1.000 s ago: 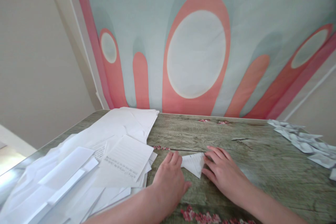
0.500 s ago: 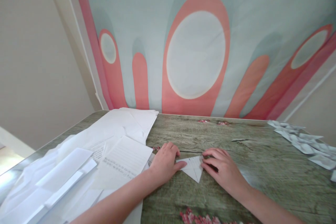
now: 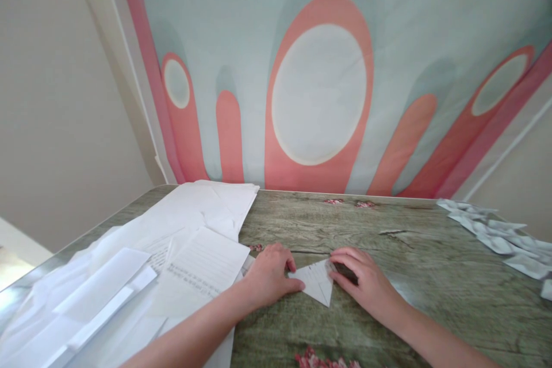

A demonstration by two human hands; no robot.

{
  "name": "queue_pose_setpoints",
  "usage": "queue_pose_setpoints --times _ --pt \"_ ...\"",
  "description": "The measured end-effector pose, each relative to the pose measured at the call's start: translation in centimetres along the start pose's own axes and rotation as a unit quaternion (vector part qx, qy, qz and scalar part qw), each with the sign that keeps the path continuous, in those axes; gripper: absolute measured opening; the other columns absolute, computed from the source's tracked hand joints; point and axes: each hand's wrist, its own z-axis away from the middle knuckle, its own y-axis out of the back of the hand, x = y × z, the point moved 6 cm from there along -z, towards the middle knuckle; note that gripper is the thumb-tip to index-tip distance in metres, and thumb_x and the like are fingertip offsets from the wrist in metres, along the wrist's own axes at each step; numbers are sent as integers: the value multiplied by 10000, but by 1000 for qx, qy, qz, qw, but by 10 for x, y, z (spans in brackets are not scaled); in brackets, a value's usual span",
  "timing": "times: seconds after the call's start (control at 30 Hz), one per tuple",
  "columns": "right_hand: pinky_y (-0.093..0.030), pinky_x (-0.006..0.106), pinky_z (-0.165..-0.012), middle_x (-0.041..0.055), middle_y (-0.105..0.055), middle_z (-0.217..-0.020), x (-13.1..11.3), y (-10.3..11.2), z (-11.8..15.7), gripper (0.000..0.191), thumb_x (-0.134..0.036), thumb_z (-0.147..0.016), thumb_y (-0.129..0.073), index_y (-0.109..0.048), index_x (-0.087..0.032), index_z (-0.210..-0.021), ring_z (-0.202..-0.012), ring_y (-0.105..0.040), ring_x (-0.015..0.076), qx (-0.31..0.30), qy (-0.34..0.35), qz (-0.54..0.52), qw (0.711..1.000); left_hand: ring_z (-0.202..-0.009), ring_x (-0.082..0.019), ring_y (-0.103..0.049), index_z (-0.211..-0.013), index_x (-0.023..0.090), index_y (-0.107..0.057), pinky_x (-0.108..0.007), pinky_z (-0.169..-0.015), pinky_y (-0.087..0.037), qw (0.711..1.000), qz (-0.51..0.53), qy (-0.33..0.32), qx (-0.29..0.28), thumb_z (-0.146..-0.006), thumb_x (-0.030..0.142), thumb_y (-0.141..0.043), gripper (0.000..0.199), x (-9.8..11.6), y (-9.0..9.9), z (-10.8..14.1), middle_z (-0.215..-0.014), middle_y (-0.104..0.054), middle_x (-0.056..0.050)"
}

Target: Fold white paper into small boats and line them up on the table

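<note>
A small piece of white paper (image 3: 317, 282), folded into a triangle, lies between my hands on the wood-grain tabletop (image 3: 414, 299). One of its points faces me, and creases with faint lines show on it. My left hand (image 3: 272, 275) pinches the left corner between thumb and fingers. At the upper right corner, my right hand (image 3: 357, 276) has its thumb and fingertips closed on the paper's edge. The curled fingers hide both of these corners.
Loose white sheets (image 3: 190, 207) cover the table's left side, with a lined, written page (image 3: 211, 259) and folded strips (image 3: 103, 282) on top. Several folded paper pieces (image 3: 495, 230) form a row at the far right. A patterned wall covering (image 3: 241, 29) rises behind the table.
The triangle has turned slightly, its near point shifting a little right and towards me. Both hands keep their hold at its corners. The whole view has shifted slightly.
</note>
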Motion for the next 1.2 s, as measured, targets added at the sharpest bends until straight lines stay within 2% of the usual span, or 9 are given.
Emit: queue_pose_setpoints --times 0.13,0.37,0.67,0.87,0.97,1.07,1.13,1.2 --pt "-420 393 -874 70 -577 -1079 -3 0 1 217 -357 -874 -519 -591 -234 -1038 -1010 -527 226 -10 3 -10 1000 -864 -233 -546 -878 169 -615 -295 -741 -422 1000 0 17 4 -559 373 -755 404 1 2 1 -893 -599 -48" --pt "-411 403 -894 75 -545 -1112 -11 1 2 248 -351 -848 -559 -587 -236 -1066 -1042 -497 236 -45 20 -23 999 -869 -228 -549 -811 183 -645 -281 -743 -417 999 -9 13 -45 -555 390 -763 349 7 1 4 -875 -605 -39" --pt "-424 394 -871 79 -533 -1061 -20 4 1 242 -299 -856 -540 -559 -218 -1082 -1000 -491 228 -64 27 -27 997 -772 -191 -565 -716 192 -625 -244 -648 -385 999 6 -15 -38 -556 373 -760 276 3 -5 0 -766 -634 1" --pt "-414 394 -917 85 -519 -1145 -17 2 4 370 -334 -854 -540 -479 -224 -1202 -1064 -477 233 -52 27 -31 998 -642 -141 -571 -930 205 -615 -207 -549 -368 992 102 15 -76 -579 258 -735 375 0 -12 0 -730 -634 39" --pt "-427 375 -901 78 -538 -1137 -16 5 5 364 -321 -854 -545 -473 -235 -1200 -1064 -491 226 -11 36 -40 998 -665 -136 -562 -893 202 -638 -209 -587 -385 992 114 -31 -44 -650 229 -688 249 11 -3 1 -738 -634 32" --pt "-442 367 -840 70 -584 -1045 -17 16 5 310 -299 -854 -549 -497 -241 -1155 -986 -533 222 66 60 -40 995 -750 -145 -554 -818 202 -650 -228 -692 -398 988 100 -116 34 -747 233 -631 79 28 13 5 -768 -634 16" --pt "-436 371 -797 56 -613 -942 -20 23 6 219 -260 -857 -546 -542 -245 -1075 -892 -559 213 108 83 -29 990 -810 -153 -542 -806 201 -648 -248 -764 -389 978 80 -173 87 -798 221 -589 62 37 21 11 -801 -631 2" --pt "-420 369 -763 39 -624 -850 -24 26 6 123 -208 -859 -530 -588 -249 -960 -804 -568 197 114 108 -9 988 -853 -165 -527 -828 205 -647 -273 -803 -377 969 47 -213 120 -828 201 -551 96 41 22 15 -845 -627 -16"
